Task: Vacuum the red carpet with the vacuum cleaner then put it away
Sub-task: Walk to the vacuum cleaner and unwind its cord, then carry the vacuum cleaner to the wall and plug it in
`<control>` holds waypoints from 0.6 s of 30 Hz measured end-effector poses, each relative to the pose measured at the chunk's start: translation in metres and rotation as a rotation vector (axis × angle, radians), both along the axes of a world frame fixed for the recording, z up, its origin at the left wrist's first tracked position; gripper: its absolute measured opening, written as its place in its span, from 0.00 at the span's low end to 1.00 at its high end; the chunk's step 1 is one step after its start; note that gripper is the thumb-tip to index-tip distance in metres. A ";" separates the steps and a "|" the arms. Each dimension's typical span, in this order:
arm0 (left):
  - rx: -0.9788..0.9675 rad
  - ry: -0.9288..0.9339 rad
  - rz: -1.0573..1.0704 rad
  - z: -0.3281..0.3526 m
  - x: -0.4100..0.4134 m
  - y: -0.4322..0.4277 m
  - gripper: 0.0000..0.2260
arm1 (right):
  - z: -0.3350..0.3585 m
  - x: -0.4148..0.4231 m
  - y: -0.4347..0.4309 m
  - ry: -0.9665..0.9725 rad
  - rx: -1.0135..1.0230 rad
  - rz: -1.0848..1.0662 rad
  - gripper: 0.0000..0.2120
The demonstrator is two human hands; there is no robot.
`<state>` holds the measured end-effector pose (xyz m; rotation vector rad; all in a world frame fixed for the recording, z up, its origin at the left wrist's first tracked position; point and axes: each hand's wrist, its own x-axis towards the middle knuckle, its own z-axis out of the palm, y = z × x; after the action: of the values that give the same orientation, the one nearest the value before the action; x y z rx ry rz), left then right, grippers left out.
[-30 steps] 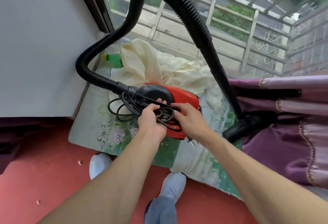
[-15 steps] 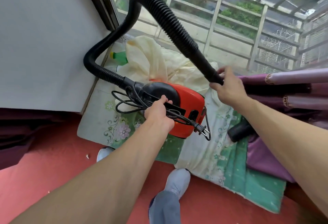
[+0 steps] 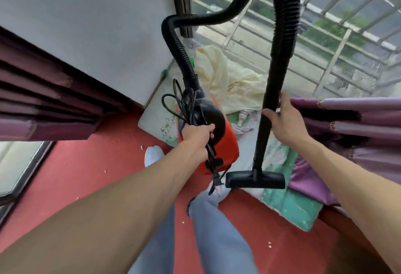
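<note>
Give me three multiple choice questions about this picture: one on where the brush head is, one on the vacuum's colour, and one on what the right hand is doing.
1. Where is the brush head?
A. just right of the vacuum body
B. on a chair
C. inside a cupboard

2. What colour is the vacuum body's shell?
A. blue
B. red
C. yellow

3. What is the right hand doing?
A. hanging idle
B. pressing flat on the floor
C. gripping the tube

Answers:
1 A, it hangs at the tube's lower end beside the body.
2 B, the shell is red under a black top.
3 C, thumb and fingers wrap the black tube.
</note>
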<state>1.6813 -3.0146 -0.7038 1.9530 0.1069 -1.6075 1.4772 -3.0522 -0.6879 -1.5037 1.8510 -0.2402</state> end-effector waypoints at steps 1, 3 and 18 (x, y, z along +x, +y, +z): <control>-0.008 -0.003 -0.018 0.017 0.006 0.008 0.09 | 0.015 0.005 0.009 -0.017 0.008 0.013 0.14; -0.021 0.000 -0.037 0.049 0.015 0.023 0.08 | 0.044 0.015 0.028 -0.050 0.026 0.046 0.15; -0.188 0.017 0.129 0.202 0.096 0.238 0.12 | 0.212 0.109 0.207 -0.047 -0.029 0.418 0.13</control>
<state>1.7778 -2.7769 -0.5017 1.7543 0.0834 -1.4945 1.5864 -2.8455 -0.4762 -1.8444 1.4593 -0.1016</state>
